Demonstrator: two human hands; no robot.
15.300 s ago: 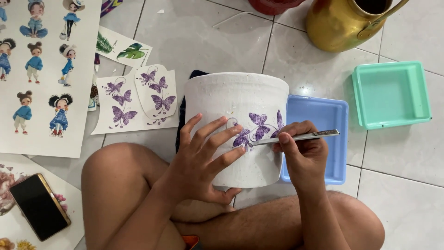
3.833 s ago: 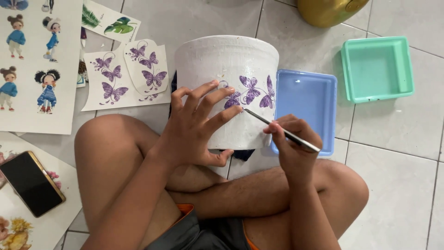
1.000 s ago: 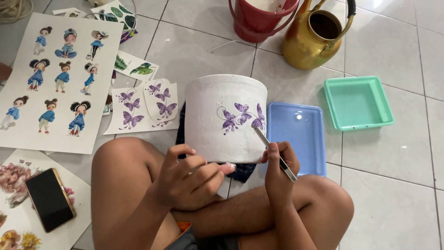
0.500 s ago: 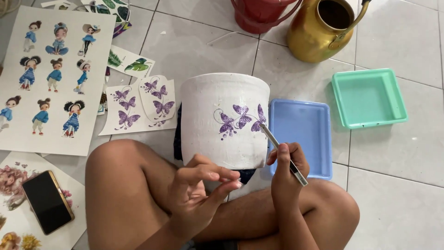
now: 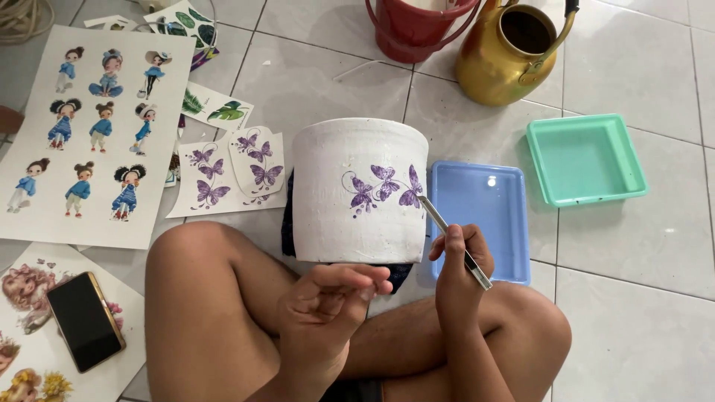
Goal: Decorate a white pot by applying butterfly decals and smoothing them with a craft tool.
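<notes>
A white pot [image 5: 339, 193] stands on the floor between my crossed legs, with purple butterflies [image 5: 383, 186] stuck on its side. My right hand [image 5: 458, 272] grips a thin metal tool [image 5: 454, 242] whose tip touches the pot beside the butterflies. My left hand [image 5: 331, 298] hovers just below the pot's base, fingers curled together, off the pot; whether it holds anything I cannot tell.
A blue tray [image 5: 484, 216] and a green tray [image 5: 585, 158] lie to the right. A red bucket [image 5: 413, 26] and a gold kettle [image 5: 514, 52] stand behind. Butterfly sheets [image 5: 227, 175], a doll-figure sheet [image 5: 93, 126] and a phone [image 5: 84, 320] lie on the left.
My left hand left the pot's side, where it lay spread earlier, and dropped below the base with fingers curled. The right hand keeps the tool at the butterflies.
</notes>
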